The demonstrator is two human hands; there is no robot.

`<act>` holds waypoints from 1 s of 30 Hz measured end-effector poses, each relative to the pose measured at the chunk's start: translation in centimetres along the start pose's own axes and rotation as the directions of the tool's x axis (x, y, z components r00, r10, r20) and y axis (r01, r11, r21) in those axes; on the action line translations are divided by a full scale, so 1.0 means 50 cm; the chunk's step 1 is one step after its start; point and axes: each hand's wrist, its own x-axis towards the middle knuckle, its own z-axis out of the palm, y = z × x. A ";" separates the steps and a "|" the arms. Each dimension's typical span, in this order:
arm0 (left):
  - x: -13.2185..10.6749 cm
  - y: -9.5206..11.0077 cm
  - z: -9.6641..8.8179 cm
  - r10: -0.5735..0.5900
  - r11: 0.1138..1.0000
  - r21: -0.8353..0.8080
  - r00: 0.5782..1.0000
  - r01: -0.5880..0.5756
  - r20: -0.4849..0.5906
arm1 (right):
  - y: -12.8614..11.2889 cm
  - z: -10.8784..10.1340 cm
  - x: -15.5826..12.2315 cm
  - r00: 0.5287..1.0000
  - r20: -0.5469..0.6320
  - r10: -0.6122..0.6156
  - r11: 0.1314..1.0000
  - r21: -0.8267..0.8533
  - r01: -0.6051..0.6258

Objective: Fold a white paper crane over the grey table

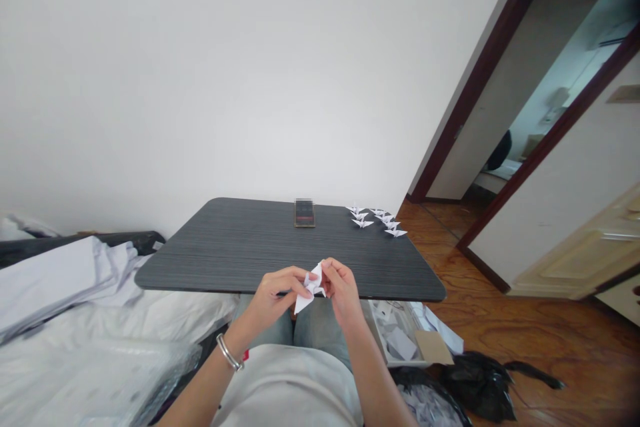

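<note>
The folded white paper (311,287) looks only part-shaped, pinched together between your left hand (273,298) and right hand (343,287) above the near edge of the dark table (225,250). Paper cranes (376,218), seemingly finished, stand grouped at the table's far right, just beside a phone (305,212). Below right, a box of paper (395,333) remains.

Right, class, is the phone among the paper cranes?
No, the phone lies apart, to the left of the white paper cranes on the dark table.
</note>
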 end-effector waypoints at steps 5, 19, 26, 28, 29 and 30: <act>0.000 0.003 0.002 -0.001 1.000 -0.017 1.000 0.002 0.027 | -0.003 -0.002 0.004 0.999 0.029 0.032 0.999 -0.022 -0.031; 0.006 -0.003 0.013 -0.504 0.841 -0.241 0.863 0.484 -0.025 | -0.002 -0.005 0.000 0.911 -0.236 -0.340 0.911 -0.325 0.256; 0.009 -0.014 0.028 -0.525 0.816 -0.248 0.849 0.522 0.057 | 0.005 -0.001 0.002 0.967 -0.126 -0.222 0.955 -0.230 0.189; 0.010 -0.014 0.026 -0.524 0.814 -0.259 0.850 0.520 0.060 | 0.008 -0.004 0.005 0.984 -0.083 -0.156 0.972 -0.188 0.138; 0.010 -0.014 0.024 -0.525 0.811 -0.265 0.849 0.522 0.065 | 0.009 -0.005 0.006 0.988 -0.077 -0.133 0.979 -0.168 0.119; 0.010 -0.015 0.023 -0.527 0.807 -0.270 0.847 0.525 0.070 | 0.009 -0.006 0.007 0.990 -0.078 -0.118 0.983 -0.152 0.105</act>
